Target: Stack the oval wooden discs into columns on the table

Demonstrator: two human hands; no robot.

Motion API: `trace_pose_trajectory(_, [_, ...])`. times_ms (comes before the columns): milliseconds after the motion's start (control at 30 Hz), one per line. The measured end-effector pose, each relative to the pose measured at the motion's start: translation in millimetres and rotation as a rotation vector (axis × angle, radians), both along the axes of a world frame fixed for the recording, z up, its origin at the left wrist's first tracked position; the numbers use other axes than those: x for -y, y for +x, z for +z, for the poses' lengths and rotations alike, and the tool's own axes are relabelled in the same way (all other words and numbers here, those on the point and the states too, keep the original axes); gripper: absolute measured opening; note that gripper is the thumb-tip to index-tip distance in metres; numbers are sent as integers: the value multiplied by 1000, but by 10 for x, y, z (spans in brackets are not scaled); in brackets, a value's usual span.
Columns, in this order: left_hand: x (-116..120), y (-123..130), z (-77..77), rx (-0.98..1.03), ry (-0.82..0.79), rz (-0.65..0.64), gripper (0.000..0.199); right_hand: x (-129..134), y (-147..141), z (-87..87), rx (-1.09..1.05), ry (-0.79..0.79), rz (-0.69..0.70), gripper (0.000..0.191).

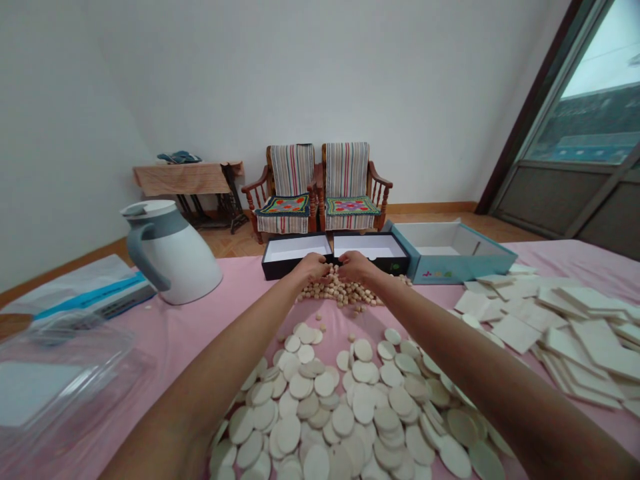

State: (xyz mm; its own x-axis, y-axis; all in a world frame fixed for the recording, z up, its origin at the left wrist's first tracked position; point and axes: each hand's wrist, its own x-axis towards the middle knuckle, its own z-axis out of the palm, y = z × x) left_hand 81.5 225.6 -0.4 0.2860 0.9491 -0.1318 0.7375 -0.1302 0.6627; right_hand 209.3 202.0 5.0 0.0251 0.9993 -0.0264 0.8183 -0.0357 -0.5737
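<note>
Loads of pale wooden discs point(343, 421) sprawl on the camera side of the left hand point(315, 267) and right hand point(353, 266), both at the tiny wooden pieces point(345, 293); can't tell if the fingers pinch any. Bare pink cloth point(336, 325) splits the piles. Just beyond: two black boxes point(280, 270), one blue box point(450, 272) rightward.

Jug point(187, 263): white, grey handle, left
Clear container point(75, 367): plastic, near left
Chairs point(291, 170): two, wooden, striped covers, far side
Side table point(185, 180): pinkish cloth over it, far left
Window point(597, 110): framed panes, far right
</note>
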Motion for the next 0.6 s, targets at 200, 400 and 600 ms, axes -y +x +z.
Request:
trace_pose_trajectory(200, [438, -523, 53, -202, 167, -155, 19, 527, 339, -97, 181, 7, 190, 10])
trace_pose_trajectory(400, [949, -1002, -7, -399, 133, -341, 29, 774, 402, -417, 271, 11, 235, 27])
trace_pose_trajectory(600, [1017, -1015, -170, -434, 163, -364, 23, 775, 276, -555, 285, 49, 249, 23])
